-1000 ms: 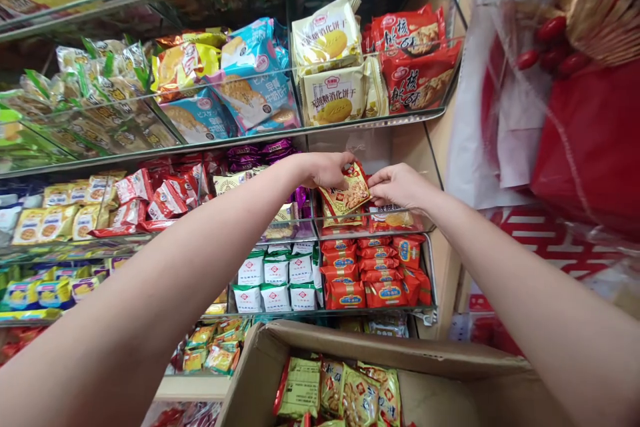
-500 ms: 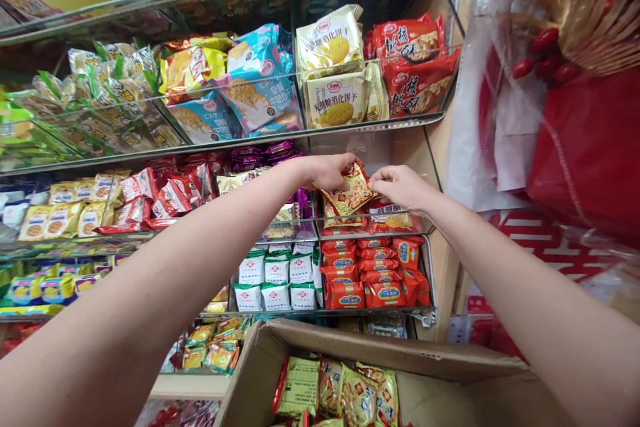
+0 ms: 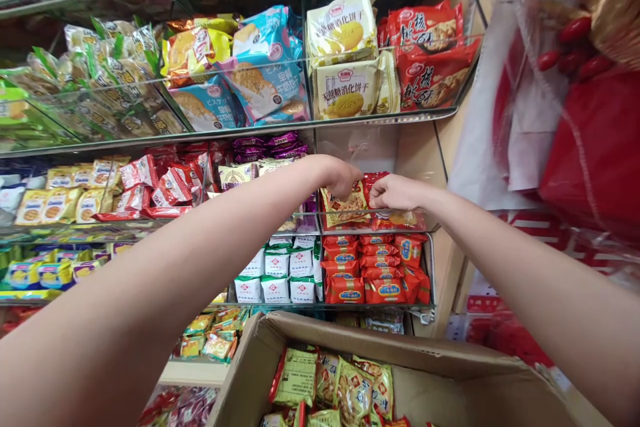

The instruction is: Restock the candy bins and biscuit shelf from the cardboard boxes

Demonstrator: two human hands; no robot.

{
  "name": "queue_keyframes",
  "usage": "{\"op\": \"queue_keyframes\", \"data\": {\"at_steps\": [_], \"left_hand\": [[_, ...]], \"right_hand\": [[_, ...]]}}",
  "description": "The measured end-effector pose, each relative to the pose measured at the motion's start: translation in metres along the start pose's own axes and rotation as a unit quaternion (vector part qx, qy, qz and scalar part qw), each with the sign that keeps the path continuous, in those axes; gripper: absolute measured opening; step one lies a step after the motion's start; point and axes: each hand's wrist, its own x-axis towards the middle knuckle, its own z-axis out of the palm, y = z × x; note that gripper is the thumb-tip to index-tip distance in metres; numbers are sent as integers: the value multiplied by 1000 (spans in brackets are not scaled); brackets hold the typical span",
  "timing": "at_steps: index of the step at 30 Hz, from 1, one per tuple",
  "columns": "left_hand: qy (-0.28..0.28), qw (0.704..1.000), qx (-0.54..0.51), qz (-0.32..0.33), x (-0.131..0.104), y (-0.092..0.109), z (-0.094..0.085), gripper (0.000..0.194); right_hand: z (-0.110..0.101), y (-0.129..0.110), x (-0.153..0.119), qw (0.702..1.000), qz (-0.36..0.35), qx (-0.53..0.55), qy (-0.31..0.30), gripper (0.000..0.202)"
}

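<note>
My left hand (image 3: 338,177) reaches into a shelf compartment behind a clear front strip, its fingers bent over a yellow and red snack packet (image 3: 345,203) that stands against the strip. Beside it on the right, my right hand (image 3: 395,192) has its thumb and fingers pinched together at red packaging; what lies between the fingertips is too small to make out. A red packet (image 3: 397,219) shows below my right hand. Below the shelves, an open cardboard box (image 3: 440,347) holds several yellow packets (image 3: 355,390).
Red packets (image 3: 345,290) and white-green packets (image 3: 276,288) fill the tier beneath. Above are cream biscuit packs (image 3: 345,90) behind a glass edge (image 3: 240,136). Red decorations in plastic (image 3: 595,147) hang at the right, beside a wooden post (image 3: 450,273).
The yellow and red packet has gone down, from tilted above the strip to nearly upright behind it. Both hands have moved slightly lower in the compartment, and the view has shifted a little.
</note>
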Motion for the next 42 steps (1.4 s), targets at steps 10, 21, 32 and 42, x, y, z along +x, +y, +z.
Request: {"op": "queue_keyframes", "data": {"at_steps": [10,21,32,42], "left_hand": [[27,999,30,-10,11,6,21,75],[5,998,-13,-54,12,14,30,107],[321,942,-66,68,-37,21,36,34],[277,906,-212,241,-148,43,227,26]], "right_hand": [[0,-5,-2,999,30,19,-6,12],[2,-4,-3,994,38,12,104,16],[-3,8,-7,956,-66,-58,280,18],[123,8,-172,921,-363,-27,138,21]]}}
